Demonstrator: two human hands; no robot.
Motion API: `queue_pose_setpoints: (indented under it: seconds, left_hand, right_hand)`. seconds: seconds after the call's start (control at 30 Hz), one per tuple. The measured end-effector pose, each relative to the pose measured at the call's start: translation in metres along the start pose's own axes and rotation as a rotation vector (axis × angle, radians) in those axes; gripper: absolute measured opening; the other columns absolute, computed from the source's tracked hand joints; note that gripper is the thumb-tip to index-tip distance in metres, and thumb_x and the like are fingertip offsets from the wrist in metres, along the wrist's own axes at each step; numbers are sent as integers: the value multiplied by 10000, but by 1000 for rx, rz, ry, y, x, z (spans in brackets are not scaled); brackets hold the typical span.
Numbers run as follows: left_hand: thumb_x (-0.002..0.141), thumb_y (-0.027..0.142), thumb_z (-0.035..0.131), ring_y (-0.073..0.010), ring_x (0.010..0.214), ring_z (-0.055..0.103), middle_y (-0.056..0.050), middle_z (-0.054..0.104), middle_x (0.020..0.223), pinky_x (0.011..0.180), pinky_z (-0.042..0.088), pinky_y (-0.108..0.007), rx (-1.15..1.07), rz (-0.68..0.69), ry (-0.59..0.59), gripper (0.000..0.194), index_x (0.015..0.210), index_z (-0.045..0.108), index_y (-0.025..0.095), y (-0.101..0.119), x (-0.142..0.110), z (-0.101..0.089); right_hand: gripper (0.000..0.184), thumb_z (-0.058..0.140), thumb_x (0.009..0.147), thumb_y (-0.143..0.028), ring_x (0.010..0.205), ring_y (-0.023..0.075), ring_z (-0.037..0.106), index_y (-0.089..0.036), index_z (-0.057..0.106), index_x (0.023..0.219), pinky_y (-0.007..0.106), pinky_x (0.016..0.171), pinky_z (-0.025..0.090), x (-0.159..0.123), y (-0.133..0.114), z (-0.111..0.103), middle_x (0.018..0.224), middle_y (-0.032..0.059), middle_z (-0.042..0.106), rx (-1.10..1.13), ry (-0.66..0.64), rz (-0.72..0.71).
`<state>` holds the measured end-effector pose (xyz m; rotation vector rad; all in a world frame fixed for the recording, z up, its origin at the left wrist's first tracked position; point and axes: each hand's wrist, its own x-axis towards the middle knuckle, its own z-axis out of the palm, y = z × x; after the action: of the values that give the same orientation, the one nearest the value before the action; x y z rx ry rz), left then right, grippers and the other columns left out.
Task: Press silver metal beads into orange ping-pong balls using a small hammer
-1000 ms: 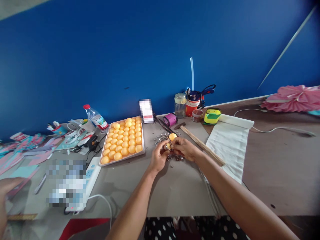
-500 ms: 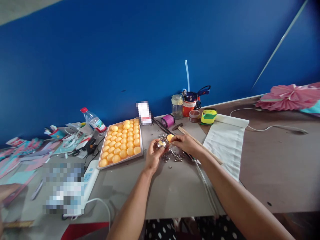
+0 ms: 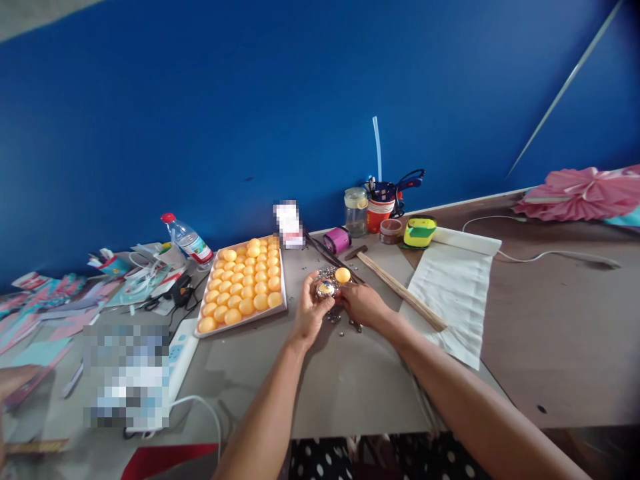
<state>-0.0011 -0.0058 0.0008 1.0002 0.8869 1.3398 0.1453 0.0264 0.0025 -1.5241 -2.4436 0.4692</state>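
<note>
My left hand (image 3: 311, 310) is closed around a shiny silver ball with a yellow patch (image 3: 325, 289), its thumb on the near side and its fingers on the far side. Close beside it on the right is my right hand (image 3: 363, 303), fingertips bent together and partly hidden, so whatever they pinch cannot be made out. A smooth yellow ball (image 3: 343, 275) lies just beyond both hands. Small shiny metal pieces (image 3: 334, 320) are scattered on the grey tabletop under and around the hands; their exact kind is too small to tell.
Left of my hands stands a tray (image 3: 286, 293) of yellow balls. A wooden-handled hammer (image 3: 400, 290), white cloth roll (image 3: 450, 293), purple spool (image 3: 337, 240) and glass jar (image 3: 356, 212) lie right and behind. A power strip (image 3: 183, 347) and another person's hand (image 3: 17, 383) are at left.
My right hand drew away from the held ball toward the metal pieces, then came back close to its right side. My left hand keeps its hold, the ball turned slightly.
</note>
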Motion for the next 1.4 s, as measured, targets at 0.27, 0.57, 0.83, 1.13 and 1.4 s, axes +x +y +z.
queue_pose_setpoints:
  seconds: [0.27, 0.57, 0.83, 1.13, 1.4]
  left_hand:
    - [677, 278, 715, -114, 725, 547, -5, 571, 881, 663, 472, -228, 257, 41, 33, 407, 1021, 514, 191, 5, -2, 0]
    - [683, 272, 711, -132, 793, 544, -18, 585, 923, 713, 442, -232, 286, 47, 45, 496, 1123, 494, 201, 2, -1, -4]
    - [716, 261, 668, -100, 770, 542, 15, 568, 887, 730, 425, -224, -26, -24, 23, 430, 1115, 513, 225, -3, 1, -7]
    - [686, 236, 728, -148, 894, 590, -33, 611, 1008, 857, 428, -290, -58, -25, -29, 477, 1119, 532, 201, -2, 2, -6]
    - [654, 261, 761, -148, 840, 581, -26, 636, 941, 810, 434, -274, 10, -10, -26, 506, 1118, 570, 194, -6, 5, -8]
  right_hand:
    - [138, 445, 749, -143, 727, 153, 561, -180, 575, 777, 226, 650, 368, 0, 7, 3, 814, 54, 628, 270, 278, 68]
    - [170, 502, 716, -208, 677, 157, 561, -195, 649, 800, 264, 665, 411, 8, 14, 4, 721, 11, 636, 720, 349, 91]
    - [215, 646, 677, -363, 512, 121, 535, -171, 658, 773, 265, 570, 425, 3, 6, 1, 567, -12, 592, 1395, 125, 173]
    - [189, 747, 622, -245, 707, 159, 641, -165, 649, 762, 294, 759, 492, -1, 4, -8, 702, 44, 682, 1703, 20, 232]
    - [240, 773, 618, -293, 524, 64, 516, -159, 597, 713, 203, 554, 410, -3, 5, -14, 604, -42, 567, 1709, -16, 126]
